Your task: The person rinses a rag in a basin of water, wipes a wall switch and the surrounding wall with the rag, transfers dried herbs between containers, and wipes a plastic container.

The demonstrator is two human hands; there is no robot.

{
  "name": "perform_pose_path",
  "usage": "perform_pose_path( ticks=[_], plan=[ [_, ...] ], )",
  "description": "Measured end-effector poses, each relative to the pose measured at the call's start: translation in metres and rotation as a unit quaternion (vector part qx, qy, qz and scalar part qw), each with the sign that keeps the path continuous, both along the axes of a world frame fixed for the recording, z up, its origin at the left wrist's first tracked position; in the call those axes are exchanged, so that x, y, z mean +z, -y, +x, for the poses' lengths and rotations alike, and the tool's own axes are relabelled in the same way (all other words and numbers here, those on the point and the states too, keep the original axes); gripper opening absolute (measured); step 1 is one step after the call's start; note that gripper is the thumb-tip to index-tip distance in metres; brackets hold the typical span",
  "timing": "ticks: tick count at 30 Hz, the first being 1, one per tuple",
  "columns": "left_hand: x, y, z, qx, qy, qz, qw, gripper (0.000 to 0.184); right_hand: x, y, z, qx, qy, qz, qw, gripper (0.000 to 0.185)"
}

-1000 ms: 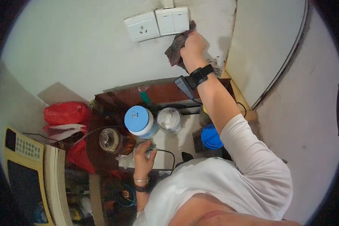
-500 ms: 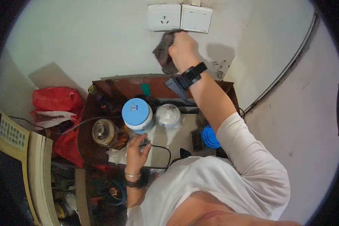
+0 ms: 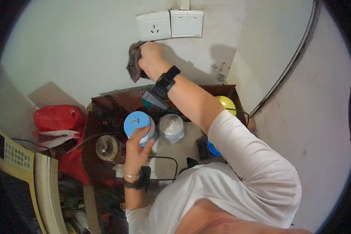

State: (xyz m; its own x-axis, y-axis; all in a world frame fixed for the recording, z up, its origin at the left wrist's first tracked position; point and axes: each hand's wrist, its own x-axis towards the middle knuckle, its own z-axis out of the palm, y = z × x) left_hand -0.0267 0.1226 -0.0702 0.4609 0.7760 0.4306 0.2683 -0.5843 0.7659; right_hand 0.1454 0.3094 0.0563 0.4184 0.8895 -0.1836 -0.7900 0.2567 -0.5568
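Note:
High against the wall, my right hand (image 3: 154,58) is closed round a dark grey cloth (image 3: 135,64), just below the socket plate (image 3: 154,25). A black band with a grey device sits on that wrist. Lower down, my left hand (image 3: 135,154) lies at the near side of a white jar with a blue lid (image 3: 135,120). Its fingers and thumb are apart and seem to touch the jar, though I see no firm grip. A clear jar with white contents (image 3: 172,126) stands to the right, and a glass jar (image 3: 107,147) to the left.
A two-way switch (image 3: 187,23) adjoins the socket. Red bags (image 3: 60,120) lie left of the brown cabinet (image 3: 105,101). A yellow round object (image 3: 226,104) and a blue lid (image 3: 213,149) are partly behind my right arm. A black cable (image 3: 163,157) crosses the top.
My right hand has moved left along the wall with the cloth, beneath the socket. My left hand has come up from below the blue-lidded jar to its side. The view has shifted slightly.

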Motion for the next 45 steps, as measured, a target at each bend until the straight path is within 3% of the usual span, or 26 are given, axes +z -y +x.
perform_pose_path(
  ticks=[2, 4, 6, 8, 9, 11, 15, 16, 17, 18, 20, 22, 23, 24, 26, 28, 32, 35, 37, 40, 42, 44, 45],
  plan=[
    [0.004, -0.015, 0.005, 0.010, 0.021, 0.034, 0.999, 0.037, -0.006, -0.001, -0.006, 0.102, 0.161, 0.091, 0.977, 0.021],
    [0.007, -0.027, 0.007, -0.004, 0.157, -0.021, 0.987, 0.039, 0.000, -0.003, -0.010, 0.168, 0.240, 0.178, 0.939, 0.020],
    [0.017, -0.032, 0.013, 0.027, 0.195, -0.053, 0.979, 0.041, 0.011, 0.010, -0.008, 0.216, 0.252, 0.227, 0.915, 0.021],
    [0.027, -0.040, 0.023, 0.073, 0.346, -0.146, 0.924, 0.036, 0.022, 0.024, -0.002, 0.269, 0.241, 0.279, 0.890, 0.023],
    [0.028, -0.047, 0.027, 0.084, 0.353, -0.140, 0.921, 0.036, 0.022, 0.028, 0.001, 0.282, 0.242, 0.282, 0.884, 0.023],
    [0.025, -0.062, 0.036, -0.002, 0.468, -0.281, 0.838, 0.036, 0.020, 0.039, 0.007, 0.275, 0.254, 0.293, 0.880, 0.022],
    [0.036, -0.068, 0.064, -0.110, 0.530, -0.279, 0.793, 0.031, 0.020, 0.062, 0.027, 0.296, 0.330, 0.271, 0.854, 0.021],
    [0.039, -0.070, 0.068, -0.109, 0.538, -0.279, 0.788, 0.031, 0.022, 0.069, 0.034, 0.295, 0.510, 0.232, 0.774, 0.022],
    [0.043, -0.072, 0.073, -0.095, 0.536, -0.264, 0.797, 0.030, 0.026, 0.077, 0.041, 0.285, 0.672, 0.184, 0.658, 0.023],
    [0.046, -0.075, 0.077, -0.079, 0.538, -0.248, 0.802, 0.029, 0.028, 0.084, 0.049, 0.265, 0.808, 0.131, 0.510, 0.025],
    [0.047, -0.085, 0.081, -0.029, 0.568, -0.266, 0.778, 0.025, 0.013, 0.090, 0.082, 0.201, 0.826, 0.255, 0.461, 0.027],
    [0.033, -0.106, 0.072, 0.039, 0.413, -0.191, 0.890, 0.021, 0.035, 0.125, 0.100, 0.118, 0.830, 0.222, 0.498, 0.022],
    [0.031, -0.114, 0.066, 0.126, 0.264, -0.108, 0.950, 0.026, 0.044, 0.131, 0.120, 0.100, 0.839, 0.190, 0.500, 0.021],
    [0.032, -0.119, 0.060, 0.139, 0.279, -0.116, 0.943, 0.026, 0.055, 0.133, 0.142, 0.082, 0.845, 0.158, 0.505, 0.021],
    [0.041, -0.129, 0.054, 0.188, 0.028, 0.029, 0.981, 0.029, 0.075, 0.141, 0.168, -0.004, 0.813, 0.068, 0.578, 0.018],
    [0.057, -0.144, 0.057, 0.218, 0.034, 0.029, 0.975, 0.028, 0.090, 0.136, 0.199, -0.053, 0.742, 0.037, 0.668, 0.017],
    [0.103, -0.184, 0.084, 0.290, 0.129, 0.200, 0.927, 0.023, 0.089, 0.111, 0.240, -0.108, 0.719, -0.007, 0.686, 0.016],
    [0.142, -0.202, 0.110, 0.275, 0.154, 0.229, 0.921, 0.021, 0.081, 0.096, 0.245, -0.140, 0.697, 0.022, 0.703, 0.014],
    [0.151, -0.208, 0.121, 0.231, 0.095, 0.193, 0.949, 0.017, 0.079, 0.093, 0.240, -0.167, 0.693, 0.016, 0.701, 0.013],
    [0.123, -0.209, 0.123, 0.215, 0.111, 0.200, 0.949, 0.016, 0.074, 0.091, 0.240, -0.200, 0.684, 0.020, 0.702, 0.011],
    [0.095, -0.206, 0.113, 0.193, -0.007, 0.163, 0.968, 0.015, 0.074, 0.094, 0.242, -0.206, 0.680, 0.036, 0.703, 0.011],
    [0.074, -0.192, 0.104, 0.135, -0.136, 0.200, 0.961, 0.015, 0.075, 0.091, 0.242, -0.197, 0.664, 0.040, 0.720, 0.010],
    [0.071, -0.192, 0.103, 0.137, -0.141, 0.210, 0.958, 0.015, 0.075, 0.088, 0.242, -0.202, 0.658, 0.047, 0.724, 0.010]
  ],
)
